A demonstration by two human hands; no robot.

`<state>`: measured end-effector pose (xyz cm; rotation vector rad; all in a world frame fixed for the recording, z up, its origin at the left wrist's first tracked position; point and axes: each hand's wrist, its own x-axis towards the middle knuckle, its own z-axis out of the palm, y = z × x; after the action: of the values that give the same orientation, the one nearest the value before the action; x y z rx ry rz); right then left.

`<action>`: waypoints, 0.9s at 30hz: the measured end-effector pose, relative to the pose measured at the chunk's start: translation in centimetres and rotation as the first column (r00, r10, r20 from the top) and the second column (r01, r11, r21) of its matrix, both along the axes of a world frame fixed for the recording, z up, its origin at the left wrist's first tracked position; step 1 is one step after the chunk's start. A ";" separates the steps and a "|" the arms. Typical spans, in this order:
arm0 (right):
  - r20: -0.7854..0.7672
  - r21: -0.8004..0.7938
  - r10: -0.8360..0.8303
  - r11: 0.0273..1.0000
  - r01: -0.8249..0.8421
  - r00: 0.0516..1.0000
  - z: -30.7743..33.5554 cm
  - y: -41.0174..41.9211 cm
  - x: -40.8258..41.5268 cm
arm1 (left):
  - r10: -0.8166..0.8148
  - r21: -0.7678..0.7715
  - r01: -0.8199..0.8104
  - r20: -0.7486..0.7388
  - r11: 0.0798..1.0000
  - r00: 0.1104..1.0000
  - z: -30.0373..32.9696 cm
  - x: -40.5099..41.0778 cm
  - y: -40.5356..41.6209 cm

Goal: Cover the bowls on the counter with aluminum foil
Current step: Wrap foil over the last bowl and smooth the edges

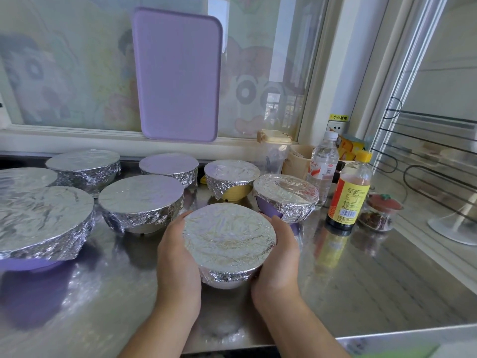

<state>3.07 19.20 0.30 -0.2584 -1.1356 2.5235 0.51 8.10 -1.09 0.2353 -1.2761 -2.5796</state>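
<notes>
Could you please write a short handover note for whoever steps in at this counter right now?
Left hand and right hand cup the sides of the front bowl, fingers curled around its foil skirt. Seven other foil-covered bowls stand behind and to the left on the steel counter. Done: every bowl in view has foil on top. Left: finish pressing the front bowl's foil tight; the yellow bowl and purple bowl have loose edges.

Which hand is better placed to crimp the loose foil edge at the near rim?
Right hand, probably: it cups the foil-covered bowl nearest the crinkled near-right edge. The left hand grips the opposite side, steadying it.
</notes>
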 end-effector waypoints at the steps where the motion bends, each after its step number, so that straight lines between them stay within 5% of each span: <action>1: -0.003 -0.028 0.038 0.999 -0.038 0.999 -0.4 0.3 -0.4 | 0.009 -0.039 -0.009 -0.004 0.999 1.000 -0.2 0.0 -0.2; 5: 0.054 -0.058 0.022 0.998 -0.019 0.998 -0.3 0.6 -0.5 | 0.109 -0.194 -0.113 -0.027 0.975 0.994 -1.4 1.3 -0.1; 9: 0.052 -0.047 0.021 0.999 -0.018 0.998 -0.9 -0.5 0.0 | 0.145 -0.168 -0.145 -0.012 0.975 0.989 -1.1 2.2 0.7; 15: 0.137 0.133 -0.035 0.991 0.016 0.990 0.1 1.4 -0.4 | 0.102 -0.251 -0.090 0.037 0.964 0.994 -0.8 0.0 -1.4; 27: 0.114 0.080 0.071 0.993 -0.081 0.991 -0.2 0.2 -0.7 | 0.021 -0.143 -0.014 0.053 0.990 0.998 -0.9 -0.3 0.1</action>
<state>2.38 19.44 0.10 -0.3431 -1.3156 2.5466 0.20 8.16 -2.03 0.2901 -1.4633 -2.4698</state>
